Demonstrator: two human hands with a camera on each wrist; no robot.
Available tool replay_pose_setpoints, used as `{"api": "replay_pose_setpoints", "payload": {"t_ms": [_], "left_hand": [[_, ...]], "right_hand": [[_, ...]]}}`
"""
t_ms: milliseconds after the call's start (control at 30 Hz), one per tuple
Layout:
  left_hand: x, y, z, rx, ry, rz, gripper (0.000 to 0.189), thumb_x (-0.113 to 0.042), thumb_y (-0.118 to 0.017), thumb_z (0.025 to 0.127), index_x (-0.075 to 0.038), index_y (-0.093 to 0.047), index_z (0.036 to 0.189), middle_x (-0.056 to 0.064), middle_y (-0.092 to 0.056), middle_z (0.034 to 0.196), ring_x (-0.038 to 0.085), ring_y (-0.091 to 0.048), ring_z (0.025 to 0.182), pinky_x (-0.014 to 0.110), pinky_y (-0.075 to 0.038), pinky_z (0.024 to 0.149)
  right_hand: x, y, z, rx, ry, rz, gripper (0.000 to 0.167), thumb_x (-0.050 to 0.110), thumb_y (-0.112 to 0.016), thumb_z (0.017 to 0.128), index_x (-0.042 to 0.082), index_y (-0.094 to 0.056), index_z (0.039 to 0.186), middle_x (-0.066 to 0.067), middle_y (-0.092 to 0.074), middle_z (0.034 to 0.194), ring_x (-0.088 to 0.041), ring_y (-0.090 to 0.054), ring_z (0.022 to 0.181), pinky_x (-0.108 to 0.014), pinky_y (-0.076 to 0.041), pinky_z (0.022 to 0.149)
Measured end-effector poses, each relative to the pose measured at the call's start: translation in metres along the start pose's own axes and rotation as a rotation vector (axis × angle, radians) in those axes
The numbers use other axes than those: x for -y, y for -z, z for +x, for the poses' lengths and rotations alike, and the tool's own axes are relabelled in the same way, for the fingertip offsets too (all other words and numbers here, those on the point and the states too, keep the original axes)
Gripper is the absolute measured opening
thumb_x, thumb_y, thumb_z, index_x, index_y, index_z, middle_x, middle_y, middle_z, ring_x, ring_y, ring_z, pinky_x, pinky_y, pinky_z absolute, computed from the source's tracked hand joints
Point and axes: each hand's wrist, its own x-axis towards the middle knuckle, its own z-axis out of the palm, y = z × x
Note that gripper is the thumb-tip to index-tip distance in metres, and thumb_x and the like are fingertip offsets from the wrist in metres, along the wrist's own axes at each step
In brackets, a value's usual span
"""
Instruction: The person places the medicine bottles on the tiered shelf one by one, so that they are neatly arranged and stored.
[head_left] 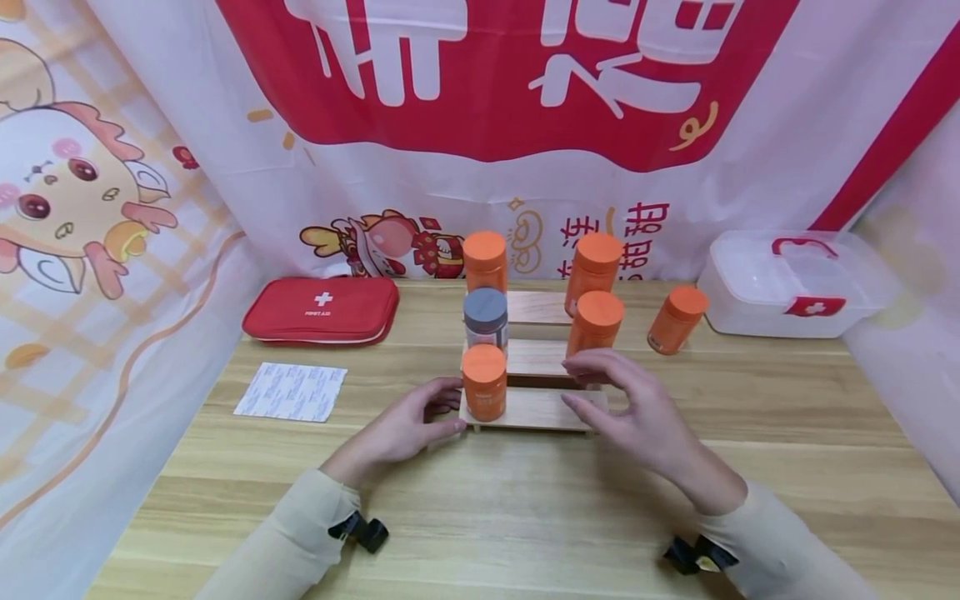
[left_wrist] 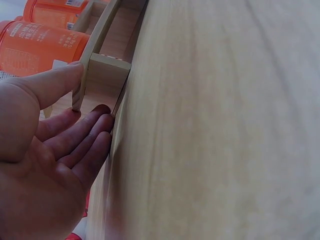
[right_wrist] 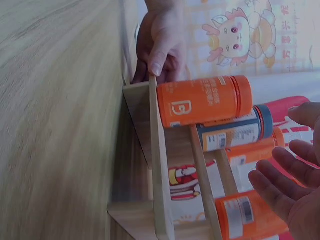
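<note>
A three-step wooden rack [head_left: 542, 407] stands on the table with several bottles on it. At its lowest step's left end, my left hand [head_left: 415, 419] pinches the board, thumb on top and fingers below, as the left wrist view shows. Beside that thumb stands an orange bottle [right_wrist: 200, 102]; behind it are a grey-capped bottle [head_left: 486, 314] and another orange bottle [head_left: 486, 260]. My right hand [head_left: 637, 410] hovers over the rack's right end, thumb and fingers apart, holding nothing. Its fingertips are close to the orange bottle [head_left: 596, 321] on the middle step. One more orange bottle [head_left: 594, 271] stands on the top step.
A lone orange bottle [head_left: 677, 320] stands on the table right of the rack, near a white lidded first-aid box [head_left: 780, 287]. On the left lie a red first-aid pouch [head_left: 322, 310] and a printed white sachet [head_left: 291, 392]. A printed cloth [head_left: 480, 125] hangs behind.
</note>
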Motion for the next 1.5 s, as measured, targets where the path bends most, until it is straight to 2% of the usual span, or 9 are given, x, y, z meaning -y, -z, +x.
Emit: {"api": "replay_pose_setpoints", "payload": {"t_ms": [67, 200, 300, 600, 767, 1067, 1300, 1500], "left_hand": [[0.0, 0.0, 0.0, 0.002, 0.003, -0.008, 0.066, -0.029, -0.077, 0.102, -0.017, -0.049, 0.16, 0.006, -0.062, 0.154, 0.03, -0.058, 0.143, 0.056, -0.044, 0.126], [0.0, 0.0, -0.001, 0.002, 0.005, -0.019, 0.066, -0.028, -0.077, 0.102, -0.017, -0.049, 0.161, 0.006, -0.062, 0.154, 0.03, -0.058, 0.144, 0.056, -0.044, 0.126], [-0.001, 0.0, -0.001, 0.001, 0.001, -0.016, 0.066, -0.028, -0.077, 0.102, -0.017, -0.049, 0.161, 0.006, -0.062, 0.154, 0.03, -0.058, 0.144, 0.056, -0.044, 0.126], [-0.002, -0.001, 0.0, -0.007, -0.005, -0.002, 0.067, -0.028, -0.077, 0.102, -0.015, -0.049, 0.161, 0.007, -0.062, 0.154, 0.031, -0.059, 0.143, 0.056, -0.045, 0.126], [-0.002, -0.001, -0.001, -0.009, -0.009, 0.004, 0.067, -0.028, -0.077, 0.102, -0.014, -0.048, 0.161, 0.008, -0.062, 0.155, 0.031, -0.059, 0.143, 0.055, -0.045, 0.126], [-0.002, -0.001, -0.001, -0.004, -0.007, -0.001, 0.066, -0.028, -0.077, 0.102, -0.015, -0.048, 0.161, 0.008, -0.061, 0.155, 0.031, -0.058, 0.144, 0.056, -0.045, 0.126], [-0.002, -0.001, -0.001, -0.002, 0.004, -0.003, 0.067, -0.029, -0.077, 0.102, -0.016, -0.049, 0.161, 0.006, -0.061, 0.155, 0.03, -0.058, 0.144, 0.056, -0.045, 0.126], [-0.001, -0.001, -0.001, -0.001, -0.007, -0.007, 0.067, -0.028, -0.077, 0.102, -0.014, -0.048, 0.161, 0.007, -0.062, 0.154, 0.03, -0.059, 0.143, 0.055, -0.046, 0.125]], "right_hand": [[0.0, 0.004, -0.002, -0.01, 0.011, 0.006, 0.044, -0.002, -0.086, 0.088, 0.007, -0.073, 0.128, -0.006, -0.077, 0.125, -0.02, -0.074, 0.108, -0.015, -0.059, 0.099], [-0.001, 0.012, -0.005, -0.037, 0.069, 0.033, 0.047, -0.009, -0.086, 0.084, 0.003, -0.073, 0.128, -0.012, -0.077, 0.123, -0.014, -0.074, 0.109, -0.016, -0.059, 0.1], [-0.004, 0.018, -0.009, -0.044, 0.08, 0.027, 0.05, -0.012, -0.086, 0.082, 0.003, -0.072, 0.128, -0.013, -0.077, 0.122, -0.01, -0.073, 0.11, -0.016, -0.06, 0.1], [-0.016, 0.039, -0.023, -0.058, 0.0, -0.078, 0.05, -0.012, -0.086, 0.083, 0.002, -0.071, 0.129, -0.008, -0.076, 0.122, -0.007, -0.071, 0.11, -0.009, -0.057, 0.099], [-0.023, 0.048, -0.025, -0.098, -0.001, -0.096, 0.05, -0.014, -0.085, 0.082, 0.003, -0.072, 0.128, -0.01, -0.076, 0.12, -0.001, -0.07, 0.109, -0.008, -0.056, 0.099], [-0.032, 0.057, -0.025, -0.183, -0.068, -0.095, 0.046, -0.011, -0.081, 0.088, 0.003, -0.072, 0.131, -0.012, -0.076, 0.124, 0.004, -0.068, 0.113, -0.005, -0.052, 0.101], [-0.044, 0.063, -0.019, -0.247, -0.127, -0.057, 0.043, -0.009, -0.079, 0.091, 0.0, -0.071, 0.132, 0.017, -0.072, 0.123, 0.001, -0.07, 0.112, -0.006, -0.053, 0.101], [-0.052, 0.067, -0.019, -0.282, -0.237, -0.081, 0.045, 0.001, -0.079, 0.096, 0.003, -0.068, 0.14, -0.013, -0.073, 0.13, 0.008, -0.065, 0.115, -0.002, -0.048, 0.104]]}}
